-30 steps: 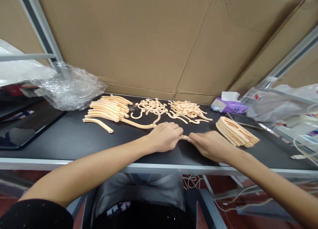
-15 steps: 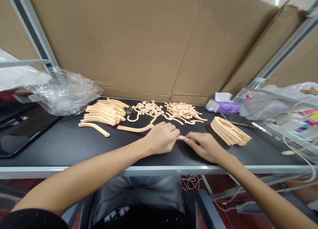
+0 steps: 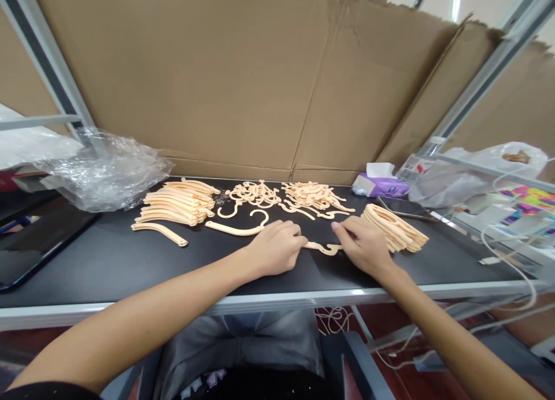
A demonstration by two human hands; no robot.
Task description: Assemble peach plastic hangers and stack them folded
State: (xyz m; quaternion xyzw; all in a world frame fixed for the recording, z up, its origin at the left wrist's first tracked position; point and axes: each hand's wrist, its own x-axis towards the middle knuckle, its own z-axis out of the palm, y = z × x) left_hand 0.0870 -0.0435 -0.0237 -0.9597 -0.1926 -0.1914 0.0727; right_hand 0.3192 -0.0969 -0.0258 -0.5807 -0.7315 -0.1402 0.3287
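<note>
Cream hooked strip (image 3: 321, 248) lies between left hand (image 3: 278, 247) and right hand (image 3: 365, 245).

On the bench (image 3: 110, 264): one part-joined hanger (image 3: 234, 230) at centre, one loose curved bar (image 3: 162, 231) at nine o'clock, one tissue box (image 3: 390, 187) at two, one phone (image 3: 407, 207) nearer three. Bar pile (image 3: 176, 202) at ten, hook pile (image 3: 255, 193) near twelve, strip pile (image 3: 313, 196) at one: one each, pieces uncountable.

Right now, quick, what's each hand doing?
Left hand: closed, holding a cream, wavy, plastic-looking strip.
Right hand: thumb off the strip; whether it's gripping cannot be told.
</note>
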